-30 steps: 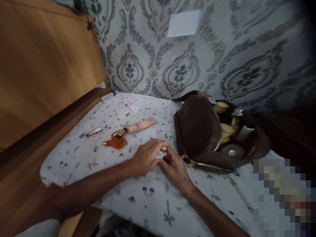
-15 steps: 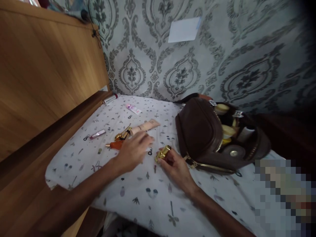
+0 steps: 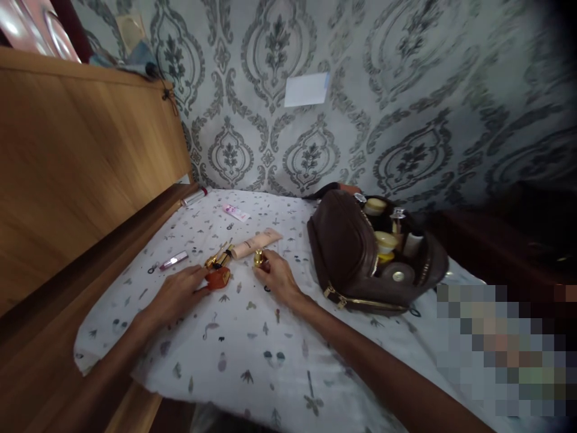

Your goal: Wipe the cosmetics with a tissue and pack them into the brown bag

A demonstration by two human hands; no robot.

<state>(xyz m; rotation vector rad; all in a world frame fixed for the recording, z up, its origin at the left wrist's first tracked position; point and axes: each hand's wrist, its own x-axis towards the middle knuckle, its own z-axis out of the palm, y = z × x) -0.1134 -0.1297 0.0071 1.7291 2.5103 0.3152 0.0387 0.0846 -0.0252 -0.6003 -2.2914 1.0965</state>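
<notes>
My right hand [image 3: 274, 276] is closed around a small gold-capped tube [image 3: 258, 258], held upright on the patterned white cloth [image 3: 252, 355]. My left hand [image 3: 178, 293] lies low on the cloth, its fingertips touching an orange bottle [image 3: 219, 278]. Just beyond the two hands lie a gold-and-black item [image 3: 218, 259] and a beige tube [image 3: 256, 243]. To the right of my right hand stands an open brown zip bag [image 3: 347, 246] with jars and small bottles inside.
A pink-and-silver tube [image 3: 174, 260], a small pink packet [image 3: 235, 211] and a silver tube with a red end [image 3: 195, 196] lie farther back on the cloth. A wooden headboard [image 3: 81, 156] rises at the left; a patterned wall [image 3: 360, 102] stands behind.
My left hand has moved left, away from my right hand, to the orange bottle. My right hand has carried the gold-capped tube forward, toward the beige tube.
</notes>
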